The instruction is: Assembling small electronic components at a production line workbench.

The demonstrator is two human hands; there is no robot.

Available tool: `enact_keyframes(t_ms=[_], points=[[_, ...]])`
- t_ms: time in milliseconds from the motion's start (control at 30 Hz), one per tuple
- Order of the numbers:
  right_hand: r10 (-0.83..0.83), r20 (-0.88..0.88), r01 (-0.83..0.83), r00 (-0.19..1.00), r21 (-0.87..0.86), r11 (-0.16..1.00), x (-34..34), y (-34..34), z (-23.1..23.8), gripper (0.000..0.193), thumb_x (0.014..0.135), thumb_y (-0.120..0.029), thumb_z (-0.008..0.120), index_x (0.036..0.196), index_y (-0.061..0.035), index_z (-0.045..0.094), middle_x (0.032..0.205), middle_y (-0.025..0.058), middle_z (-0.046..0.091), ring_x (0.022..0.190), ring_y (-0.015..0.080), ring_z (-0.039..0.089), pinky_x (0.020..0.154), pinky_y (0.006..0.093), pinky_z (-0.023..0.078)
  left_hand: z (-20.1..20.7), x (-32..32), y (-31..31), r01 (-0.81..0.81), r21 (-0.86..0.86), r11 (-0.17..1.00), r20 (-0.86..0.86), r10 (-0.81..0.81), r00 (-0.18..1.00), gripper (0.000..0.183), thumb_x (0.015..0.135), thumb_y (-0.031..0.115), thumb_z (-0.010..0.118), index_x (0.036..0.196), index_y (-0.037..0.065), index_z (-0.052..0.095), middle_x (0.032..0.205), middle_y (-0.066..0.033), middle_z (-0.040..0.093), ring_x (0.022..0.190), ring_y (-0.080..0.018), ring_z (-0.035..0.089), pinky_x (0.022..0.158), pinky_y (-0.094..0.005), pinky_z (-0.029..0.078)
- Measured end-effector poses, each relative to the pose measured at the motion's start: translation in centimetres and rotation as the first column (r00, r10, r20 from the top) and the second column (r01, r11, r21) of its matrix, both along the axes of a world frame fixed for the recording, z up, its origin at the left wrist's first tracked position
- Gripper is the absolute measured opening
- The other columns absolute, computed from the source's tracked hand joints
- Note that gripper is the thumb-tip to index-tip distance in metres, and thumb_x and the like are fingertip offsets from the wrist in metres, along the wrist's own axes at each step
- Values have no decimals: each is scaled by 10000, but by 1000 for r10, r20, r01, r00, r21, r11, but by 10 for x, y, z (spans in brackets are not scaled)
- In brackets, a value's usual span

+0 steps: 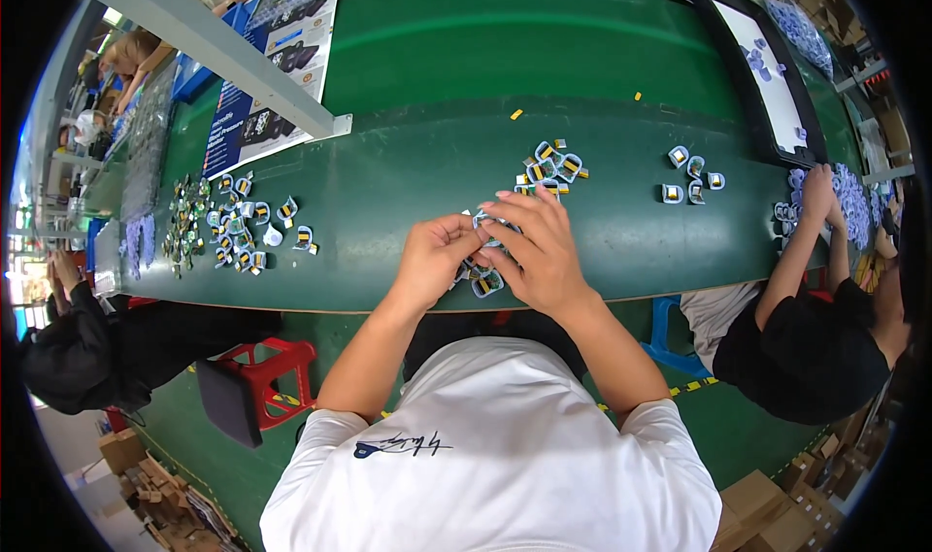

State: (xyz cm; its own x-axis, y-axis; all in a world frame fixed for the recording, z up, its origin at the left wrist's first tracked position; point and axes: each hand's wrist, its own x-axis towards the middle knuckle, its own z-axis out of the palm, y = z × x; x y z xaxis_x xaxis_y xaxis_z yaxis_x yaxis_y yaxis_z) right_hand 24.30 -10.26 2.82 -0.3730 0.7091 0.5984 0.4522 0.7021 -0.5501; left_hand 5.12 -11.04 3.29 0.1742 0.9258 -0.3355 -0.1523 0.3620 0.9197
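Here, small part (480, 220) between fingertips (467, 243), direction, long axis hidden

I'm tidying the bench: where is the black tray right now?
In the head view, the black tray lies at the upper right of the green table, just beyond a co-worker's hand.

Near the centre, the left hand (427, 258) and right hand (542, 253) mostly hide a pale-blue casing (497, 225); how the right one grips it cannot be told. Just toward 6 o'clock, other casings (486, 283) are partly covered. At 11 o'clock, a grey post (221, 57) blocks some of a printed sheet (296, 52). The circuit boards (186, 224) at 9 o'clock are too tiny to distinguish.
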Motion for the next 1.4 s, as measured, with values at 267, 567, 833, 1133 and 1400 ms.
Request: enact_keyframes(t_ms=[267,567,833,1133,1400], points=[[-4,65,4,998,2,1000,6,6,7,355,824,-202,840,1163,-128,769,1349,61,684,1312,314,600,1195,594,321,-2,-9,2,48,26,999,-18,-47,999,139,1020,72,676,1002,-48,741,881,-72,730,759,-132,696,707,-273,563],[83,-16,-84,996,-136,987,11,8,8,381,871,-164,796,1248,-116,762,1370,104,684,1308,331,606,1189,563,363,5,-13,4,20,18,1000,75,-21,997,169,1001,147,724,930,-2,756,812,-52,730,707,-116,684,687,-261,526],[10,-340,-177,940,-463,868,17,15,1,90,898,-5,739,982,17,759,1184,120,750,1241,306,653,1070,438,493,3,-5,2,187,8,982,-75,-186,980,154,1013,108,696,1010,-37,749,903,-86,761,748,-121,706,724,-272,549],[52,-211,-157,976,-518,841,37,24,10,57,861,-60,783,904,-25,771,1097,78,765,1190,306,675,1017,431,522,7,-4,1,278,318,906,-363,-155,919,194,1043,32,631,1170,-62,743,959,-117,777,876,-166,762,794,-302,613],[89,-228,-200,970,-529,825,39,25,7,77,863,-66,781,928,-25,789,1084,88,767,1143,307,697,1016,425,524,13,-1,-1,255,307,917,-372,-131,919,161,1023,14,654,1110,-59,768,975,-128,793,873,-175,779,782,-302,624]])
